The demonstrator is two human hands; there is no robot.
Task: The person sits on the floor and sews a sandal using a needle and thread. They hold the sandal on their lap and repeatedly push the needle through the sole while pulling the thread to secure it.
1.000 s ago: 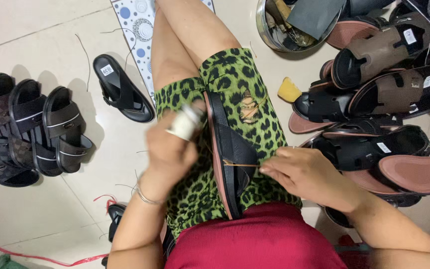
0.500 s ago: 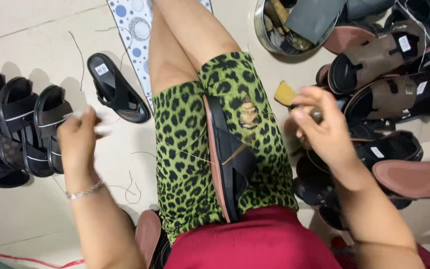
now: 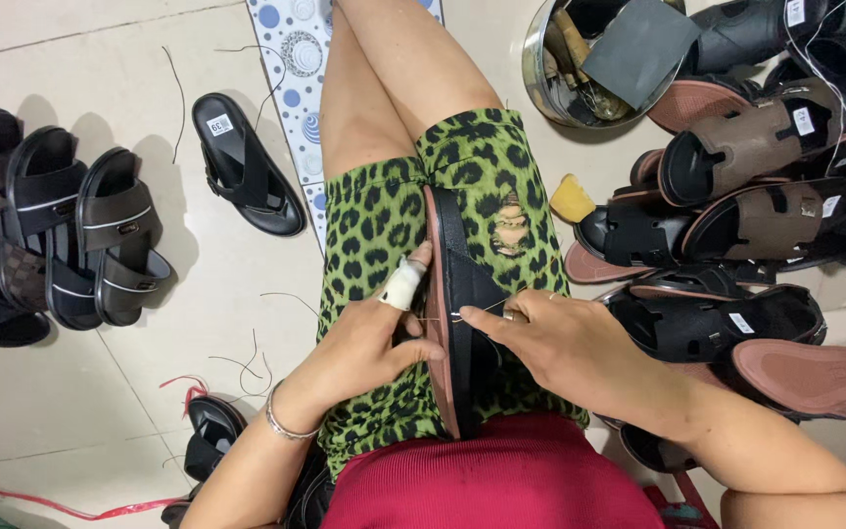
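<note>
Left hand (image 3: pixel 369 343) grips the black sandal (image 3: pixel 457 313) standing on edge across the lap — bandaged finger (image 3: pixel 403 284) pressed on its sole. Right hand (image 3: pixel 565 348), just beside it, pinches a needle (image 3: pixel 467 315) at the strap, with more sandals (image 3: pixel 736 323) piled beyond that hand.

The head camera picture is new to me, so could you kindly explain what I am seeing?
One camera, worn on the person's head, looks down at their lap. No machine here: two bare hands. A black sandal with a brown sole lies on edge on the green spotted shorts. The left hand, one finger taped white, steadies it; the right hand pinches a needle at its edge. On the tiled floor lie dark sandals on the left, a pile of sandals on the right, and a metal bowl of tools.
</note>
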